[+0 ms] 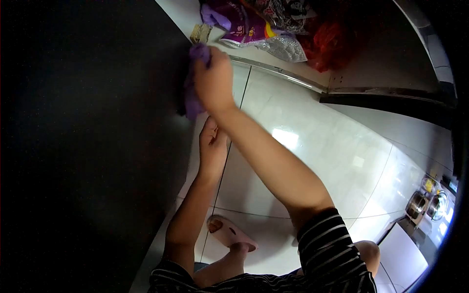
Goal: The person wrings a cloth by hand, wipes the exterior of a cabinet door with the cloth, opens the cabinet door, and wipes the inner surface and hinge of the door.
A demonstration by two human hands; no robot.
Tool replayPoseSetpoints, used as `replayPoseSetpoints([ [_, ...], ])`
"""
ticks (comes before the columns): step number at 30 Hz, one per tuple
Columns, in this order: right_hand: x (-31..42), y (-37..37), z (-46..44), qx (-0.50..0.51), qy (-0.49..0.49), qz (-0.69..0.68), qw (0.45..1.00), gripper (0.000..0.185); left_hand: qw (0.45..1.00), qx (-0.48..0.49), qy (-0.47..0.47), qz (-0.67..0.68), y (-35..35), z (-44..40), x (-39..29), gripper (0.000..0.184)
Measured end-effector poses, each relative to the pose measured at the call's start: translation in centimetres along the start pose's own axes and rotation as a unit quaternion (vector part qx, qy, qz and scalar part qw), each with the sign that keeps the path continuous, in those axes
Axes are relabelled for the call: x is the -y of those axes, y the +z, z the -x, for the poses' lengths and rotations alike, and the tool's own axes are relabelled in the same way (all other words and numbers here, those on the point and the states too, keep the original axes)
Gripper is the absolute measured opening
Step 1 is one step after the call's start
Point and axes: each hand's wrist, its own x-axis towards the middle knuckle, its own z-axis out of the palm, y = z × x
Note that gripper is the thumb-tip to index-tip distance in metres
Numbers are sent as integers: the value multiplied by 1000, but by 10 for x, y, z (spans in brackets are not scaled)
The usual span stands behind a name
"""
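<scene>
My right hand [213, 80] is closed around a crumpled purple cloth [194, 100], which lies against the edge of a large dark panel [102, 146], apparently an open cabinet door. The hand is slightly blurred. Just below, my left hand [213, 141] is near the same edge, with its fingers curled and partly hidden behind the right wrist. What the left hand holds, if anything, cannot be made out. A metal hinge [201, 33] shows above the cloth, where the panel meets the cabinet.
The cabinet's shelf [254, 53] holds a purple printed bag [244, 27], silvery packaging [286, 46] and a red plastic bag [332, 44]. Below are pale floor tiles [293, 171] and a foot in a pink slipper [232, 234]. Metal pots [417, 205] stand at the far right.
</scene>
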Motion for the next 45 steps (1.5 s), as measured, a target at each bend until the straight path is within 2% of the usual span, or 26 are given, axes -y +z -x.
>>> replayPoseSetpoints([
  [2,-5,0,-16,42,57,14,997,16,1000,-7,21,-8,5,0,-11,24],
  [3,-2,-4,-15,66,51,20,996,17,999,-10,34,-11,7,-1,-15,23],
  [6,4,-10,8,21,-51,-20,998,22,1000,-19,25,-1,3,-1,-10,23],
  [10,31,-11,13,-23,-122,-110,986,24,999,-5,15,29,1,4,-5,24],
  [13,13,-6,5,-7,-66,-24,997,25,1000,-10,12,-4,1,4,-4,26],
  [16,17,-15,0,64,-41,-17,997,27,1000,-15,27,0,7,-1,-8,26],
  [18,29,-14,5,25,-66,-55,996,29,999,-7,15,37,6,1,-9,26],
  [22,12,-10,5,11,-56,-59,997,29,999,-10,20,-29,1,2,-4,25],
  [23,1,-16,-2,75,-32,-9,997,26,999,-1,28,-34,0,1,-4,26],
  [25,12,-38,-7,176,119,-185,959,23,997,2,32,-64,-4,0,-8,28],
  [26,18,-50,-8,227,193,-268,916,21,996,-6,29,-86,-6,3,-11,30],
  [27,22,-63,-5,248,285,-373,848,26,994,-15,25,-107,-7,5,-12,31],
  [30,30,-95,8,252,379,-520,723,36,989,-141,30,-36,0,10,-18,39],
  [34,20,-114,19,258,401,-576,664,44,987,-129,59,81,10,15,-34,52],
  [36,19,-122,23,270,402,-589,647,44,983,-91,141,69,9,12,-31,53],
  [37,19,-126,25,270,396,-575,663,42,979,-72,180,64,9,12,-29,54],
  [39,22,-134,30,271,381,-547,694,40,990,6,133,35,-1,13,-28,47],
  [40,23,-141,32,287,374,-494,730,40,993,45,111,20,-3,13,-30,45],
  [41,23,-148,34,302,366,-439,763,40,995,50,77,44,0,13,-31,38],
  [44,4,-158,45,320,298,-356,826,38,993,68,88,-32,-8,9,-17,31],
  [45,2,-164,47,325,278,-321,845,37,996,58,69,-6,-5,12,-19,29],
])
